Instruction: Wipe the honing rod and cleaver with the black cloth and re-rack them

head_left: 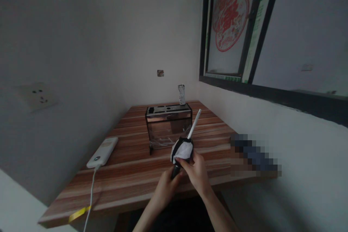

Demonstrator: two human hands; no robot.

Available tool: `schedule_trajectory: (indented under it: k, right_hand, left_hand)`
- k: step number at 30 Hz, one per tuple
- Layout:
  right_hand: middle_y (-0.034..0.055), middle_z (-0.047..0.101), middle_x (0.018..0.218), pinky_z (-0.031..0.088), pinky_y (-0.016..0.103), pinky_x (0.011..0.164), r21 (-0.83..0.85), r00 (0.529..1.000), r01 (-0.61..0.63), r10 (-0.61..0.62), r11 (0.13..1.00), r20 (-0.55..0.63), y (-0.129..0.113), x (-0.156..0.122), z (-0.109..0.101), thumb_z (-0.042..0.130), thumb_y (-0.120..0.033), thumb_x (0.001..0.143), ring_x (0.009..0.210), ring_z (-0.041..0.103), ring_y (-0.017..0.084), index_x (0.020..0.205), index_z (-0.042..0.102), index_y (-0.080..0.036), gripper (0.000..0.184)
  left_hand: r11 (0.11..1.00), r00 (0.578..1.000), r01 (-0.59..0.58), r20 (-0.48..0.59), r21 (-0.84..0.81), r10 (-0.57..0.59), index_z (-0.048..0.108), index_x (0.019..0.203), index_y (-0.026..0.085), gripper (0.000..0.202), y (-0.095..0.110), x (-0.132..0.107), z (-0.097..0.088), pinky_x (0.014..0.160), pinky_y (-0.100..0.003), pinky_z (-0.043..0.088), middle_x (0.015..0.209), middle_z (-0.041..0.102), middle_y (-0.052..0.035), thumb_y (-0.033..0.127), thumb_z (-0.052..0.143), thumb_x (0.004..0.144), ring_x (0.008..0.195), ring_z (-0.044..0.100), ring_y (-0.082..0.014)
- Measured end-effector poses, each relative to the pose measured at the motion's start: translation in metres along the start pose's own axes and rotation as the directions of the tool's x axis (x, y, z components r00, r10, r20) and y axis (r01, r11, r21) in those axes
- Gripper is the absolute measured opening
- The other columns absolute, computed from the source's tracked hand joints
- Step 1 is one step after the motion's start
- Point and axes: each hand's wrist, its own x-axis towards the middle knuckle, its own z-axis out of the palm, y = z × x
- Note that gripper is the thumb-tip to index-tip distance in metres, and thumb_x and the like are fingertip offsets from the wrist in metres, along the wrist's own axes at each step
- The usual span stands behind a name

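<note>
My left hand (pixel 166 185) is closed around the black handle (pixel 175 171) of a tool above the table's front part. The tool has a rounded black-and-white head (pixel 183 150), and a thin white rod (pixel 194 124) points up and away from it. My right hand (pixel 199 172) grips the head from the right, its thumb pressed on the white part. The exact kind of tool cannot be made out. Beyond my hands stands a small clear tank (pixel 165 130) with a black-edged top, and crumpled clear plastic lies along its lower front.
A clear-wrapped upright piece (pixel 182 95) stands at the tank's top right. On the wood-grain table (pixel 127 177), a white power bank (pixel 102 152) with a white cable (pixel 92 190) and yellow tag (pixel 78 214) lies left. A blurred dark item (pixel 254 154) lies right. Walls and a window border the table.
</note>
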Motion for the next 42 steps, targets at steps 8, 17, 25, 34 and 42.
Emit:
schedule_trajectory:
  k: [8, 17, 25, 34, 42]
  right_hand:
    - [0.0095, 0.074, 0.084, 0.055, 0.031, 0.071, -0.073, 0.998, 0.054, -0.056, 0.996, -0.023, -0.004, 0.007, -0.005, 0.071, -0.035, 0.07, 0.081, 0.069, 0.026, 0.084, 0.066, -0.016, 0.025]
    - [0.0091, 0.074, 0.084, 0.055, 0.032, 0.073, -0.093, 0.983, 0.159, -0.166, 0.983, -0.079, -0.024, 0.029, -0.019, 0.07, -0.035, 0.071, 0.08, 0.069, 0.025, 0.084, 0.068, -0.016, 0.024]
    - [0.0096, 0.074, 0.081, 0.054, 0.034, 0.07, -0.177, 0.945, 0.243, -0.274, 0.954, -0.181, -0.045, 0.053, -0.047, 0.069, -0.038, 0.07, 0.078, 0.069, 0.026, 0.082, 0.07, -0.015, 0.025]
    - [0.0087, 0.073, 0.088, 0.051, 0.036, 0.079, -0.093, 0.883, 0.339, -0.35, 0.936, -0.312, -0.052, 0.081, -0.078, 0.07, -0.038, 0.071, 0.085, 0.067, 0.024, 0.088, 0.071, -0.015, 0.029]
    - [0.0092, 0.072, 0.086, 0.05, 0.032, 0.073, 0.027, 0.824, 0.374, -0.318, 0.927, -0.469, -0.055, 0.088, -0.072, 0.071, -0.038, 0.069, 0.082, 0.066, 0.022, 0.085, 0.07, -0.013, 0.03]
  left_hand:
    - [1.0, 1.0, 0.015, -0.02, -0.011, -0.015, 0.06, 0.083, 0.012, 0.028, -0.002, 0.001, 0.002, 0.06, -0.023, 0.039, 0.059, 0.049, 0.002, 0.037, 0.05, 0.08, 0.062, 0.047, -0.0152]
    - [0.997, 1.0, 0.03, -0.005, 0.077, -0.029, 0.058, 0.077, 0.011, 0.03, -0.004, 0.002, 0.003, 0.06, -0.023, 0.035, 0.065, 0.05, 0.0007, 0.04, 0.048, 0.079, 0.063, 0.044, -0.0143]
    - [0.984, 1.0, 0.024, 0.007, 0.178, -0.026, 0.066, 0.085, 0.012, 0.034, -0.006, 0.0, 0.004, 0.069, -0.024, 0.041, 0.077, 0.066, -0.0042, 0.041, 0.048, 0.08, 0.076, 0.057, -0.0216]
    - [0.976, 0.999, -0.021, 0.039, 0.217, 0.013, 0.068, 0.094, 0.014, 0.032, -0.007, -0.001, 0.005, 0.074, -0.024, 0.043, 0.087, 0.072, -0.0056, 0.037, 0.049, 0.081, 0.084, 0.063, -0.0234]
    - [0.969, 0.999, -0.017, 0.034, 0.245, 0.009, 0.068, 0.09, 0.014, 0.032, -0.005, -0.003, 0.005, 0.07, -0.023, 0.042, 0.081, 0.07, -0.0035, 0.038, 0.049, 0.082, 0.078, 0.062, -0.021]
